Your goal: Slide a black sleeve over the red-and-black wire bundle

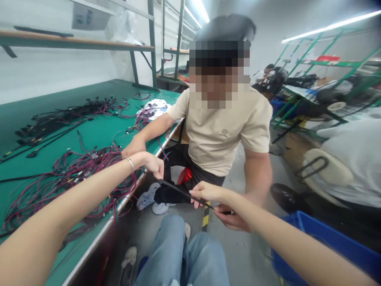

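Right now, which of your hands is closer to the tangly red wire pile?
Left. My left hand is by the edge of the table, near the wire pile; my right hand is farther out.

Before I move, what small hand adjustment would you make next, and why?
I'd probably slide the right hand slightly toward the left hand: both are on the black strip, which runs nearly straight, and the co-worker's hand holds it close beside the right.
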The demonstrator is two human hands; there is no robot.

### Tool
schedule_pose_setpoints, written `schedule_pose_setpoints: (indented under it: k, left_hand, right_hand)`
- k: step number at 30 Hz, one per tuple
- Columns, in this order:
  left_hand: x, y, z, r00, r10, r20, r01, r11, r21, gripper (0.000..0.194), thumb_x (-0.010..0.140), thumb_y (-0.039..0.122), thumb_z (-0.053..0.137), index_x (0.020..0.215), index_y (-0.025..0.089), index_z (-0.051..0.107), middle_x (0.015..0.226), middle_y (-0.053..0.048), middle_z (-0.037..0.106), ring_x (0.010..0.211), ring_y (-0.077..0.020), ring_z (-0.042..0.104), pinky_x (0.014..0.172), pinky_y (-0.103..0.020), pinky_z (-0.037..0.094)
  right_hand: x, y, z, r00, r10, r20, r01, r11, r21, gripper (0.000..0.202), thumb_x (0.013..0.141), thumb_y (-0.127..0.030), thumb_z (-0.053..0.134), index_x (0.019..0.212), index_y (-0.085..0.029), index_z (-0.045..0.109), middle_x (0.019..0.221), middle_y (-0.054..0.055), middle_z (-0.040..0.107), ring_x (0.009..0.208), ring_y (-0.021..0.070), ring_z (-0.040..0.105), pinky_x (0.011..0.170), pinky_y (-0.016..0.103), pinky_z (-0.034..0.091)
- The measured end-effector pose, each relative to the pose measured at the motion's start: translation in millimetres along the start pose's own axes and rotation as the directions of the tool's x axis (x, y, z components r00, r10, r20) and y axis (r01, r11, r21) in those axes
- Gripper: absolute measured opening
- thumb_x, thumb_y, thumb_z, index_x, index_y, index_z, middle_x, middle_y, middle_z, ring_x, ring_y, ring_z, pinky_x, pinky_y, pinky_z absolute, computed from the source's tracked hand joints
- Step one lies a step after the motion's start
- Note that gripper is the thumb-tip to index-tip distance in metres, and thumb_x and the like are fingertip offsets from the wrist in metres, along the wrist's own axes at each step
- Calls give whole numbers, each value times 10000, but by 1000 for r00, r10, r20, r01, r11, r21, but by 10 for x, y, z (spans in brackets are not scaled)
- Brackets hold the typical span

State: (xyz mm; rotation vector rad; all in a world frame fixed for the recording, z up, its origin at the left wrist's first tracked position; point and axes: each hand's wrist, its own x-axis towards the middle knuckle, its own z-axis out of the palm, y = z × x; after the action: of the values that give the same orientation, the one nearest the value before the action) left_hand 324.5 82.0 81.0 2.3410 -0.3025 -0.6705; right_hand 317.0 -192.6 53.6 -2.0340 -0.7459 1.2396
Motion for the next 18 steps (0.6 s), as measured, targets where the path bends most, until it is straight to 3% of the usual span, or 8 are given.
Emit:
schedule_pose_setpoints:
  k: [2, 5, 7, 10, 13, 18]
  left_hand:
    - [-25, 23, -6, 1000, -14, 7, 14, 1000, 10, 280, 817, 382, 485, 940, 145, 572, 904, -33, 601, 758, -142, 574, 670, -315, 496]
    - [-43, 65, 28, 999, -28, 44, 26, 999, 25, 269, 808, 379, 499, 890, 138, 587, 844, -19, 604, 711, -131, 568, 647, -299, 488]
    - [-52, 87, 68, 997, -31, 75, 27, 999, 44, 252, 790, 364, 528, 848, 128, 596, 767, -7, 606, 650, -117, 557, 619, -291, 477]
    - [-85, 95, 106, 994, -25, 103, 18, 997, 70, 203, 714, 301, 609, 823, 130, 618, 671, 1, 611, 597, -113, 538, 589, -270, 446]
    - [-135, 81, 93, 994, -9, 110, 0, 997, 82, 257, 617, 221, 645, 862, 143, 637, 647, 4, 626, 603, -122, 531, 569, -237, 411]
    - [-184, 94, 42, 990, -1, 140, -13, 995, 99, 307, 603, 157, 553, 900, 131, 629, 638, 10, 610, 586, -115, 509, 509, -197, 365]
  right_hand:
    - [30, -47, 50, 998, -21, -57, 20, 1000, -19, 381, 765, -484, 449, 749, -135, 601, 640, 53, 637, 467, 93, 474, 478, 230, 366]
    - [86, -155, 187, 962, -113, -248, 73, 984, -164, 320, 681, -418, 598, 879, -167, 581, 723, 31, 655, 584, 110, 547, 549, 224, 393]
    - [100, -232, 295, 889, -216, -404, 46, 920, -389, 229, 673, -362, 626, 819, -189, 593, 748, 23, 656, 686, 136, 569, 625, 243, 398]
    - [75, -314, 415, 779, -346, -524, -96, 759, -644, 98, 729, -303, 578, 732, -208, 602, 788, 25, 647, 798, 174, 554, 685, 279, 381]
    - [42, -342, 447, 741, -333, -584, -148, 767, -625, 112, 720, -321, 595, 738, -211, 600, 795, 18, 641, 806, 166, 548, 685, 263, 375]
    - [39, -370, 402, 754, -173, -634, -152, 893, -424, 131, 684, -339, 632, 670, -215, 594, 686, -15, 646, 684, 126, 566, 589, 227, 345]
